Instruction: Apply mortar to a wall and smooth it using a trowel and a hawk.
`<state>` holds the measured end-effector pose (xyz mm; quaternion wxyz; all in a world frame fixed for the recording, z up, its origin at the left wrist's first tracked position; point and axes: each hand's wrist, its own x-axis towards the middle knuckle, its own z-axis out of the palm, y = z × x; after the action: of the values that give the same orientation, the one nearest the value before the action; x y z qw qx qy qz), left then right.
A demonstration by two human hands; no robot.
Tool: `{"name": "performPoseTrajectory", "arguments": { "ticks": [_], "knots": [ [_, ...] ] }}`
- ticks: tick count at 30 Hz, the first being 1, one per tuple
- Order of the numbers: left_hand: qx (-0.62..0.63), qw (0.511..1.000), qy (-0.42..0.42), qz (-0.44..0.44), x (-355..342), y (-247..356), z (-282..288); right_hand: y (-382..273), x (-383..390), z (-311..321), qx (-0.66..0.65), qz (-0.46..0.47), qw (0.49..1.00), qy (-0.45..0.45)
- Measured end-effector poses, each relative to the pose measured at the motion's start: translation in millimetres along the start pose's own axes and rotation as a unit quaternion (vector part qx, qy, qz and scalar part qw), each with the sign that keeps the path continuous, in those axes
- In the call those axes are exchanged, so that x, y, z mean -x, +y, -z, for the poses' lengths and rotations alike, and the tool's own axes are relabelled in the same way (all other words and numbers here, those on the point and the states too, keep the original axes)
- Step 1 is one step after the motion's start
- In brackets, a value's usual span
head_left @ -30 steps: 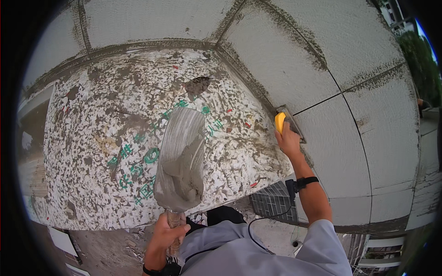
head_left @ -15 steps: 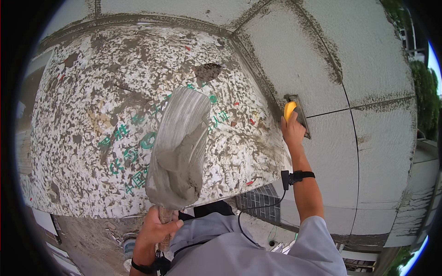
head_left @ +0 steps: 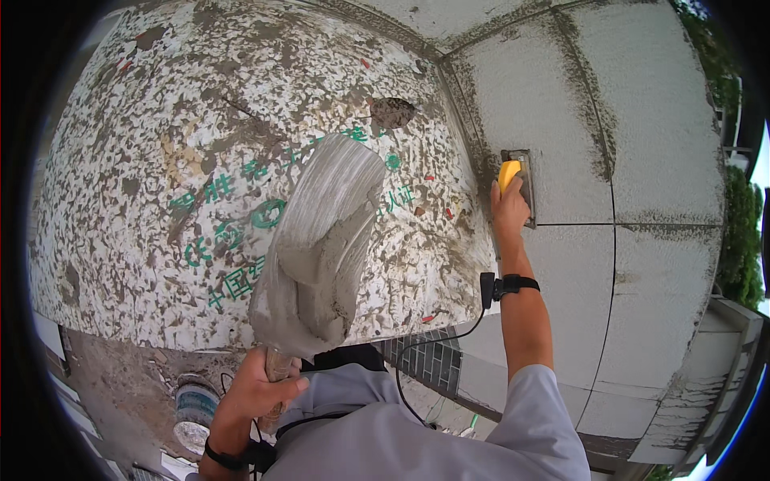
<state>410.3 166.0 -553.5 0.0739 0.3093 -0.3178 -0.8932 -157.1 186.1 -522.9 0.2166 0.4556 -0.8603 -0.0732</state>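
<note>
My left hand (head_left: 258, 390) is closed round the short wooden handle (head_left: 277, 370) of a flat, shovel-like mortar scoop. Its long grey blade (head_left: 343, 167) has a wet heap of mortar (head_left: 319, 276) on the half nearer the handle. At the right, my right hand (head_left: 511, 207) grips a plastering trowel (head_left: 525, 180) by its yellow handle. The trowel's plate is against the grey wall panels (head_left: 674, 104), beside the corner joint and just above a dark horizontal seam. My fingertips on the trowel are partly hidden.
A mortar-spotted white surface (head_left: 104, 216) with green lettering spreads behind the scoop. Dark seams divide the wall panels, some edged with smeared mortar. A bucket (head_left: 196, 401) stands on the dirty ground at lower left. A cable (head_left: 433, 341) runs from my right wrist strap. Trees show at far right.
The view has shifted. My right hand has moved the trowel up along the corner joint, and its plate is now more upright. The left hand still holds the mortar-laden scoop.
</note>
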Motion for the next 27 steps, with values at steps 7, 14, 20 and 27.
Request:
{"name": "performPoseTrajectory", "arguments": {
  "ticks": [7, 14, 20, 27],
  "knots": [
    [0.008, 1.0, -0.018, -0.016, -4, 2, -6, -9, 21, 1, 0.016, 0.068, 0.994, -0.079],
    [0.038, 0.999, 0.029, -0.006, 14, -5, -7, -30, -41, -22, 0.023, 0.077, 0.997, -0.009],
    [0.024, 0.999, 0.043, -0.01, 5, -1, -8, -41, -50, -25, -0.04, 0.057, 0.997, -0.033],
    [0.037, 0.997, 0.067, 0.0, 7, -10, -7, -55, -98, -41, -0.049, 0.056, 0.997, -0.029]
  ]
}}
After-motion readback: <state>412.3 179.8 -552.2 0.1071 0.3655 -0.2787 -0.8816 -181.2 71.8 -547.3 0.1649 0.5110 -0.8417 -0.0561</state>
